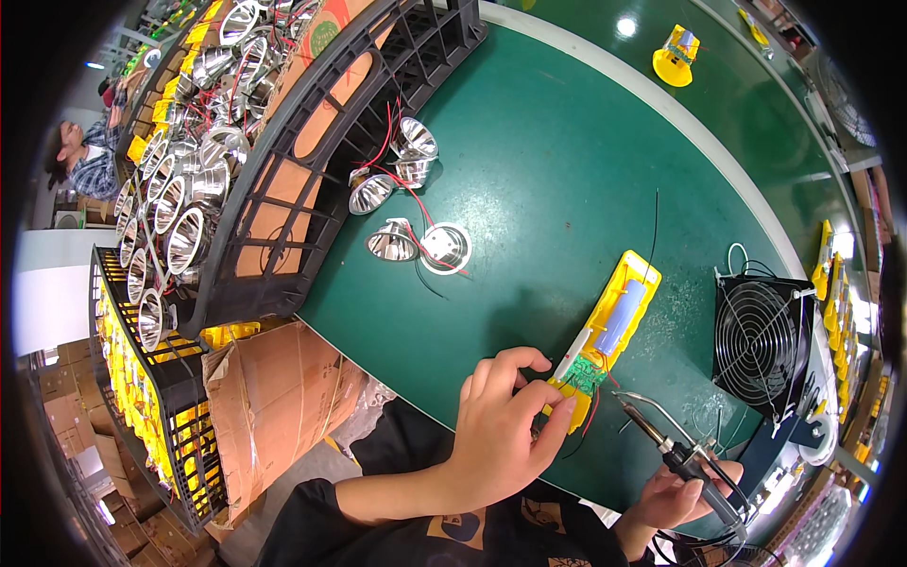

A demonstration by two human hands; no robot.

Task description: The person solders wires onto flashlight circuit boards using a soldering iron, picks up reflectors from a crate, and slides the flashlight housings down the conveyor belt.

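A long yellow plastic housing (638,283) lies on the green table, holding a blue cylindrical battery (620,317) and a green circuit board (582,375). My left hand (505,416) is at the housing's near end, thumb and index finger pinched together against its edge. Whatever sits between those fingertips is too small to make out. My right hand (675,496) grips a black-handled soldering iron (682,460), which has a thin curved metal tube beside its tip. That tip points at the board from the right, close to a red wire.
Several silver reflector cups (391,241) with wires lie at the table's left. Beside them stands a black crate (283,189), with more reflectors beyond. A black fan (756,331) stands at right. Another yellow housing (674,66) lies far off; a cardboard box (274,406) is near left.
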